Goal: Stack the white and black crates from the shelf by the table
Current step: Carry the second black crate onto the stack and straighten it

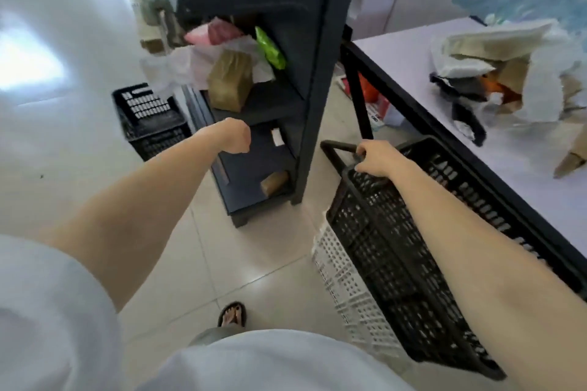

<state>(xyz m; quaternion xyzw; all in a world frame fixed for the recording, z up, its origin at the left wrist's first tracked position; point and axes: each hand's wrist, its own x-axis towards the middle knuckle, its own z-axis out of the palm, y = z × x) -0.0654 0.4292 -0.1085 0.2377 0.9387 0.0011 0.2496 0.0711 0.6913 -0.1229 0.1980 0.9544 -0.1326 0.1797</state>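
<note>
Table [428, 73] on my right, dark shelf [313, 73] straight ahead, tiled floor between them. The black crate [381, 247] sits on top of the white crate [346, 282], both on the floor just beside the table's edge. A second crate [149, 124], also black, stands on the floor left of the shelf, well apart. My right hand [376, 157] grips the black crate's far rim, fingers curled over it. My left hand [236, 136] hangs by the lower shelf boards; its fingers are turned away, so I can't tell their state.
</note>
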